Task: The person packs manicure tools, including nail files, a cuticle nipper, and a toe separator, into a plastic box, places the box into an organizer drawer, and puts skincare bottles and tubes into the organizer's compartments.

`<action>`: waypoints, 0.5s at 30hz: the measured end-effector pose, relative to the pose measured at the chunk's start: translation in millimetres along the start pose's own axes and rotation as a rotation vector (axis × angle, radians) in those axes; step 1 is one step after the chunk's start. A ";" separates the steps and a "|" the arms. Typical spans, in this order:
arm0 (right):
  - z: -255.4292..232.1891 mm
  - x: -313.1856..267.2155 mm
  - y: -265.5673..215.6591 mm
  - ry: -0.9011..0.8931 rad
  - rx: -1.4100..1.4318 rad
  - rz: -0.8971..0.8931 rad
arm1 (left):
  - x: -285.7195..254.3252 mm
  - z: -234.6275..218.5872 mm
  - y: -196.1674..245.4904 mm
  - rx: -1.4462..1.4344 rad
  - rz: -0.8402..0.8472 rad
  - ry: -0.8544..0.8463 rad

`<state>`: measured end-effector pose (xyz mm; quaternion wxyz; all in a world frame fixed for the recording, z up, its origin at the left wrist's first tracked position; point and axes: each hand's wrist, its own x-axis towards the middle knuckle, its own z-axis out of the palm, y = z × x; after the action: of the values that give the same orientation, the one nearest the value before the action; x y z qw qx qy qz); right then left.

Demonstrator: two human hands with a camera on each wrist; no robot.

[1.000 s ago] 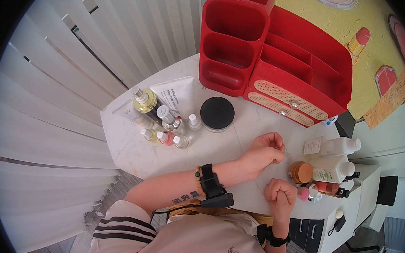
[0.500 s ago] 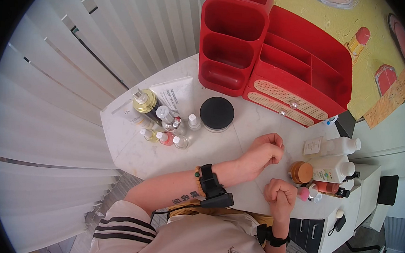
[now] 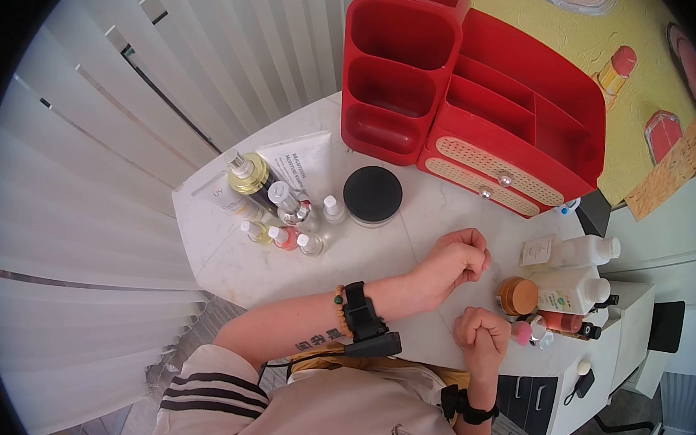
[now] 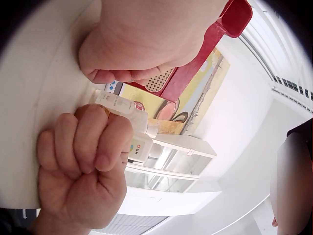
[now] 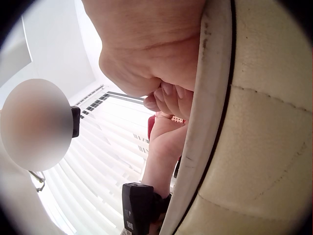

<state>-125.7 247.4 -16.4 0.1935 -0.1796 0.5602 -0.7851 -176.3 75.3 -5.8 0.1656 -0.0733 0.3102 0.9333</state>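
Observation:
My left hand (image 3: 452,267) rests near the middle of the white marbled table, fingers curled in with nothing between them. Closer to the table's front edge, my right hand (image 3: 483,340) is balled into a fist. In the left wrist view, the curled fingers of the right hand (image 4: 85,161) face the camera, below my left hand (image 4: 146,44). The right wrist view shows my right hand (image 5: 151,63) at the table's edge, fingertips tucked into the palm. Just right of the hands stand an orange-lidded jar (image 3: 518,297) and a white bottle (image 3: 569,290).
A red organizer (image 3: 386,147) with drawers stands at the back. Left of the hands are a black-lidded jar (image 3: 373,195), a pump bottle (image 3: 251,175), a white tube (image 3: 297,163) and several small bottles. Another white bottle (image 3: 582,251) and a pink-tipped item (image 3: 521,333) sit at right.
The fingers of my left hand shift very slightly. My right hand and the objects on the table stay where they were.

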 end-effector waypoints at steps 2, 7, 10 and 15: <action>0.4 -0.1 0.1 0.001 0.006 -0.003 | -0.2 -0.3 0.3 0.000 -0.002 -0.003; 0.5 0.2 0.1 0.000 0.002 -0.006 | -0.3 0.0 0.1 -0.019 0.003 -0.003; 0.4 0.2 0.2 0.000 0.001 -0.006 | 0.8 -1.5 -0.9 -0.038 0.011 -0.010; 0.5 0.6 0.8 -0.012 -0.018 -0.031 | 1.3 -2.6 -2.0 -0.032 0.044 -0.013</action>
<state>-125.9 246.4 -17.0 0.1828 -0.1947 0.5634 -0.7818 -176.7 75.6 -9.4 0.1458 -0.0629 0.2959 0.9419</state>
